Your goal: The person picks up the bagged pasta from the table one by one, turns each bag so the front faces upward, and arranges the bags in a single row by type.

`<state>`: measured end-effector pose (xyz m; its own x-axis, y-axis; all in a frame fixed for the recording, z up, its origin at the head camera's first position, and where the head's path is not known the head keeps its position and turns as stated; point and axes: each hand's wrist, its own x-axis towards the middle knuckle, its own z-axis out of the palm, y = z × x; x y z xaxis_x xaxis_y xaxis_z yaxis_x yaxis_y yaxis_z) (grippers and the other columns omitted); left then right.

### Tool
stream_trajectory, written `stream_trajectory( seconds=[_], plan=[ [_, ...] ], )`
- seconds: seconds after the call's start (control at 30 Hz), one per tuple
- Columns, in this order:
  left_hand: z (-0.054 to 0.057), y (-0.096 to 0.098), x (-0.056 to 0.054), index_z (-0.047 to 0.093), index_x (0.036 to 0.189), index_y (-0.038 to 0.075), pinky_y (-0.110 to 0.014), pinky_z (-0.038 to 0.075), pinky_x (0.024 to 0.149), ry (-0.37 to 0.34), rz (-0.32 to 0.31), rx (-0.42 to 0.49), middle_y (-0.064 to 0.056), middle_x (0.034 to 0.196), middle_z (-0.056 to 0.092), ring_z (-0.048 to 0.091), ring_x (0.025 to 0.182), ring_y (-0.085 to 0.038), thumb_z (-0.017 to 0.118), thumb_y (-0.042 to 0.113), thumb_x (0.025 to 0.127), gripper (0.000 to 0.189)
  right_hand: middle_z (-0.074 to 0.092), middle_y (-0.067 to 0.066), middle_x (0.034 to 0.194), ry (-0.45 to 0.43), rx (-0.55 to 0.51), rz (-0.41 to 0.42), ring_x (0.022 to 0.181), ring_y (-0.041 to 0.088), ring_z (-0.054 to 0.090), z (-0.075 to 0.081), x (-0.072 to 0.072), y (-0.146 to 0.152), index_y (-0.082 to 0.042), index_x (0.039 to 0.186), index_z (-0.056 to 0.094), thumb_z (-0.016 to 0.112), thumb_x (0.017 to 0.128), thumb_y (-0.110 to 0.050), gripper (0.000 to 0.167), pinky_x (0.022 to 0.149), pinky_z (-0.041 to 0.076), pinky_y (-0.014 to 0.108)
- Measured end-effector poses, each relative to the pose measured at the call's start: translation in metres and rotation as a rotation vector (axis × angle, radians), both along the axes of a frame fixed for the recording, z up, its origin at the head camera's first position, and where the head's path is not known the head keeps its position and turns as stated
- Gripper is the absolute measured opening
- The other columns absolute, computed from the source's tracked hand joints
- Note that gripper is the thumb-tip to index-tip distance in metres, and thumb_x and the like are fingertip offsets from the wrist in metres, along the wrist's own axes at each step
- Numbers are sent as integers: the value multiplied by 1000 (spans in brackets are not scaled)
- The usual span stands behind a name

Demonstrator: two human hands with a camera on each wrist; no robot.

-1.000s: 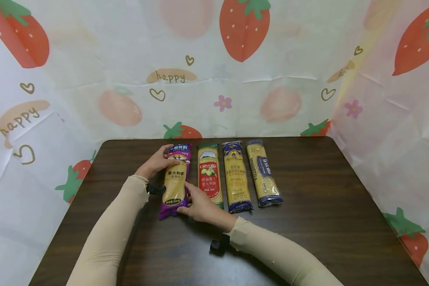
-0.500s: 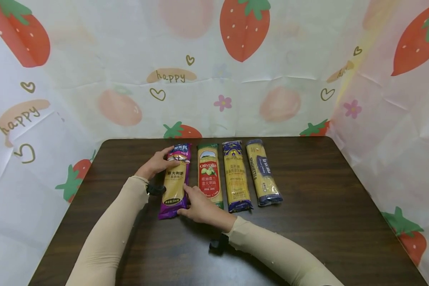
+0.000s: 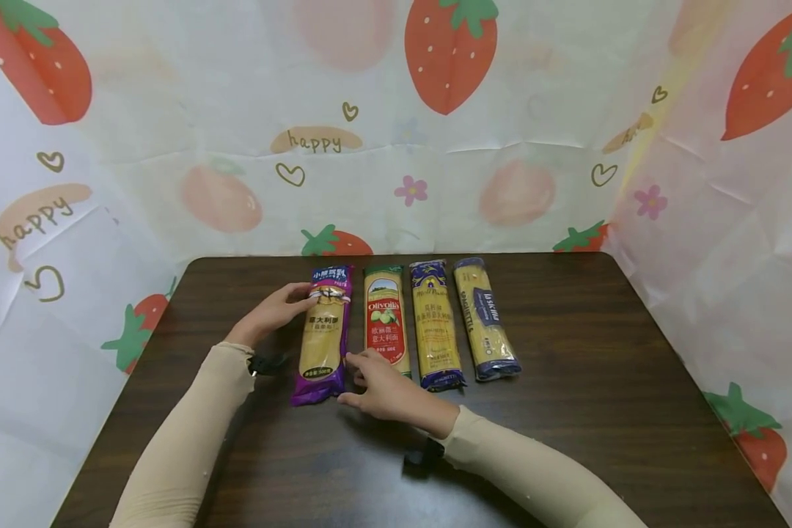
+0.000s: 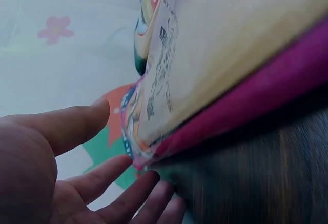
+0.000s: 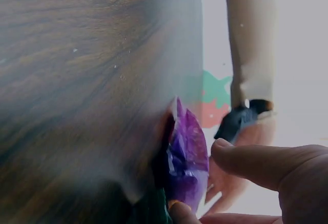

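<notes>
A purple-edged spaghetti packet (image 3: pixel 322 341) lies flat at the left end of a row of pasta packets. My left hand (image 3: pixel 270 312) is at its upper left side, and in the left wrist view the thumb and fingers are spread loosely around nothing. By the packet's lower right edge is my right hand (image 3: pixel 392 389), its thumb and fingers apart with nothing held between them. In the right wrist view the purple end (image 5: pixel 187 162) shows beside the fingers; whether a fingertip touches it I cannot tell. Part of the red-labelled Olivoila spaghetti packet (image 3: pixel 384 312) is hidden behind the right hand.
Right of these lie a yellow spaghetti packet (image 3: pixel 437 330) with blue ends and a La Sicilia spaghetti packet (image 3: pixel 486 323), slightly tilted. All rest on a dark wooden table (image 3: pixel 581 411). A strawberry-printed cloth (image 3: pixel 237 110) rises behind and at both sides.
Both hands have let go of the purple-edged spaghetti packet and drawn back, the left toward the lower left, the right to the right. The packets stay nearly in place.
</notes>
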<state>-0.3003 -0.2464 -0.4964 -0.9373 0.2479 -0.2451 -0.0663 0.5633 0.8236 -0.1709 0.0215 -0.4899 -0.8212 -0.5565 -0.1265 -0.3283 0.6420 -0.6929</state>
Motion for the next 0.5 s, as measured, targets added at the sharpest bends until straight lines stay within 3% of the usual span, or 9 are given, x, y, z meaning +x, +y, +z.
stream_trajectory(
  seconds=[0.17,0.33,0.5],
  plan=[
    [3,-10,10,34,164,-3,-65,32,123,76,-25,-58,-32,165,36,34,153,-50,59,34,113,68,59,15,137,33,-38,0,117,23,66,6,2,21,-1,160,48,79,101,-31,73,97,58,36],
    [2,-16,22,36,164,-3,-68,35,120,167,-54,-141,-34,166,35,36,151,-54,58,31,113,65,58,17,130,29,-158,-38,122,30,64,13,1,50,4,156,50,77,103,-25,67,102,59,43],
    [-3,-20,33,38,164,-2,-70,24,124,246,-53,-207,-32,166,35,30,154,-52,59,36,113,66,56,21,142,60,-199,-85,130,39,62,18,-1,82,3,156,51,77,103,-25,65,105,57,51]
  ],
)
